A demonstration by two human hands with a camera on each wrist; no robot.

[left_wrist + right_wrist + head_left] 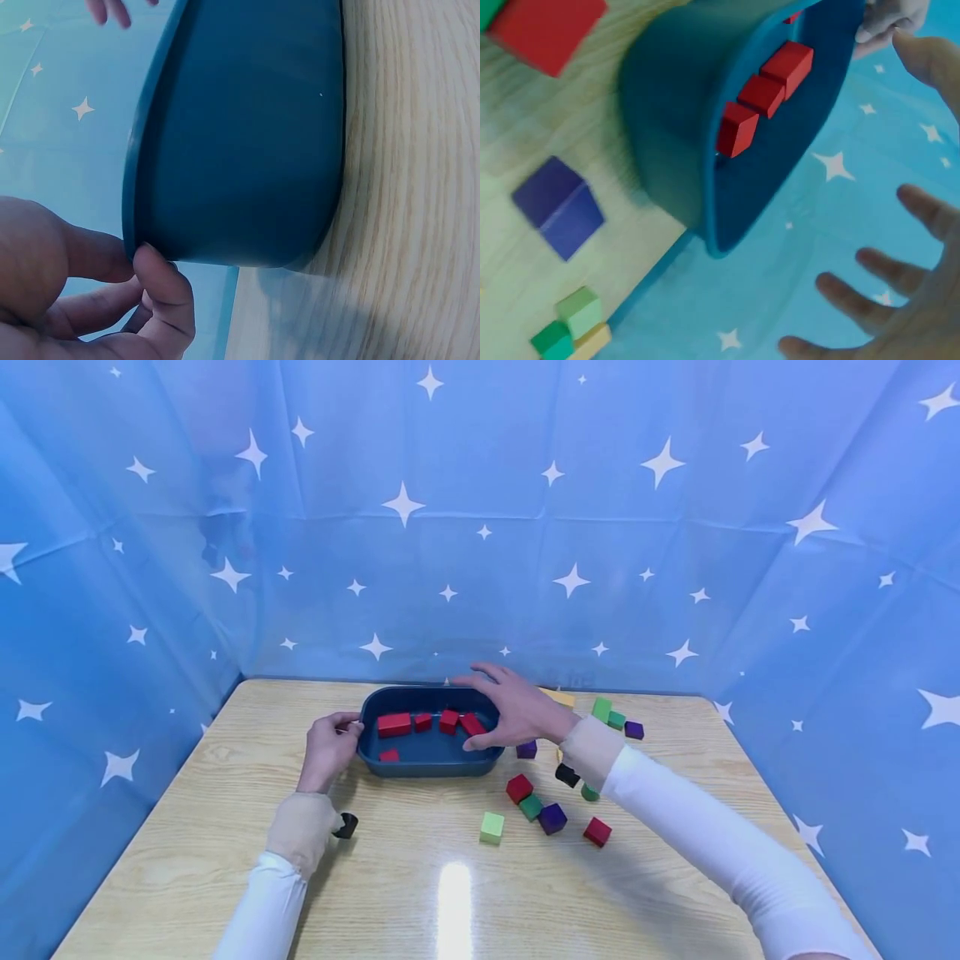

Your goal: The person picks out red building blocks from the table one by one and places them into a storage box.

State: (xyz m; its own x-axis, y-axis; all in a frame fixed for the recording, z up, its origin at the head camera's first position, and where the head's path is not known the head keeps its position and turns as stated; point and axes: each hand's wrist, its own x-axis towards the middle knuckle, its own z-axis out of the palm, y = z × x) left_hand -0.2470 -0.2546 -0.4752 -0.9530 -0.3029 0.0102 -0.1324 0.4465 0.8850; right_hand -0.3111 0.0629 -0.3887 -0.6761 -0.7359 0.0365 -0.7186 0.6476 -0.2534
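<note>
A dark blue oblong bin (431, 769) stands toward the far edge of the table, with several red blocks (393, 725) lying inside it. At its left end my left hand (330, 752) pinches the rim between thumb and finger; the left wrist view shows this grip at the bin's corner (240, 150). Over the right end hovers my right hand (521, 706), its fingers spread and nothing held. In the right wrist view the fingers (855, 300) are apart from the bin wall (667, 127). Part of a red block (472, 724) shows in the bin near the right thumb.
Right of the bin, loose blocks lie on the wooden table (375, 893): a light green cube (492, 828), red ones (597, 832), purple ones (552, 818) and green ones (531, 807). More blocks, partly hidden by the right arm, lie farther back. A star-patterned blue curtain (480, 560) surrounds the table.
</note>
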